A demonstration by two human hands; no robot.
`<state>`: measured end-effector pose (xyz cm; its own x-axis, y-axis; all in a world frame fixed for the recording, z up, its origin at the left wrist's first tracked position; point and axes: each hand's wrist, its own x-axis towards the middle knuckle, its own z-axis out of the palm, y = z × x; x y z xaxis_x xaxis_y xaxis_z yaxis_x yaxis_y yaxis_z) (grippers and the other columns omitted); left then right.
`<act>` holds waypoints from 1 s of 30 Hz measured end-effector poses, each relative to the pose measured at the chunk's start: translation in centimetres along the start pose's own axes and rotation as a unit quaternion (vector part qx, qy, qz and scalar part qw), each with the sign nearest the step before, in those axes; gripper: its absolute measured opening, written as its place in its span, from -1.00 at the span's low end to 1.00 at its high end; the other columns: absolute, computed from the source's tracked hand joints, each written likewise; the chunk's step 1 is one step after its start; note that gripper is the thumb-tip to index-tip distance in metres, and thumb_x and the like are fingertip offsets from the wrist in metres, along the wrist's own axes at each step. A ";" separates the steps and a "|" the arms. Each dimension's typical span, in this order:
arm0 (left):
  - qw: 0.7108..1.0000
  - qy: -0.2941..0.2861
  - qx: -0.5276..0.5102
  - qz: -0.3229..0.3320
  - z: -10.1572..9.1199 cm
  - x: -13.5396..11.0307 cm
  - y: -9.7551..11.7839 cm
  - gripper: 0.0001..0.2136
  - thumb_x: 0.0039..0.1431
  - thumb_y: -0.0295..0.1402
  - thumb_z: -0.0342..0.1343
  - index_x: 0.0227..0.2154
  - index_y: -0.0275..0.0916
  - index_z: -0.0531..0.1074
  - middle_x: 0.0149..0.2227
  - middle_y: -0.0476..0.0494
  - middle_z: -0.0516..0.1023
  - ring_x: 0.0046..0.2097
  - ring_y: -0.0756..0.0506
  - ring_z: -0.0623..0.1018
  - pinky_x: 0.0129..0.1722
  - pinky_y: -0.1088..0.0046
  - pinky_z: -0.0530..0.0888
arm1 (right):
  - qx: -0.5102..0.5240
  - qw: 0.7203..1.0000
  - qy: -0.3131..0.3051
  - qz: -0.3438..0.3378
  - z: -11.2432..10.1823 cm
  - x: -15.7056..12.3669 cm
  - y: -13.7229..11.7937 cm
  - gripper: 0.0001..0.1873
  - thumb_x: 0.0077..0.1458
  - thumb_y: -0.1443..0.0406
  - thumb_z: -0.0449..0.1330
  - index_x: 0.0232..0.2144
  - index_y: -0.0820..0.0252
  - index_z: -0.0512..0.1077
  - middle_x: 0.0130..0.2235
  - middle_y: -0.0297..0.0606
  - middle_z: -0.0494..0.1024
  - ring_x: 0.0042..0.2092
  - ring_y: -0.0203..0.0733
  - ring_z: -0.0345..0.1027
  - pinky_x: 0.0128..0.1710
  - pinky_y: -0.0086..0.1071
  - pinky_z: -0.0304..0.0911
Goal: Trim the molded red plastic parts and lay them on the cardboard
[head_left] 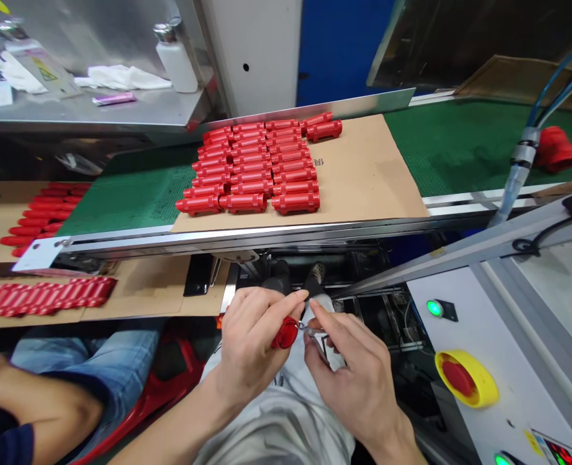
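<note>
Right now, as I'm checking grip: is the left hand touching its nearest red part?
Touching: the head view shows the left hand wrapped around the red part.

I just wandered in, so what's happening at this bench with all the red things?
A person grips a red part in the left hand, while the right hand holds a small metal piece at its end; just what that piece is, I can't make out. In front, rows of similar red parts lie on cardboard over a green belt. A co-worker sits to the left.
</note>
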<state>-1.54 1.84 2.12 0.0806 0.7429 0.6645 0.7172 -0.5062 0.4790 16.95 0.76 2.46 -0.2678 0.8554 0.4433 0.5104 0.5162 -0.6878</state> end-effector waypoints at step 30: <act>0.875 -0.186 -0.352 -0.274 -1.8 -0.4 -1.6 -0.49 0.53 -0.21 0.06 0.46 -0.06 0.32 0.01 -0.38 0.66 -0.05 -0.25 0.71 -0.14 0.18 0.69 | 0.429 0.800 0.117 0.401 0.2 -1.9 4.6 -0.49 0.22 0.00 0.46 0.12 0.08 0.67 -0.37 -0.34 0.52 -0.47 -0.40 0.14 -0.48 -0.47 0.07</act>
<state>-3.95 1.53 2.17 0.1728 0.9835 0.0544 0.1246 -0.0766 0.9892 19.60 1.48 -1.67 0.0761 0.9466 -0.3134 -0.3357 -0.2716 -0.9020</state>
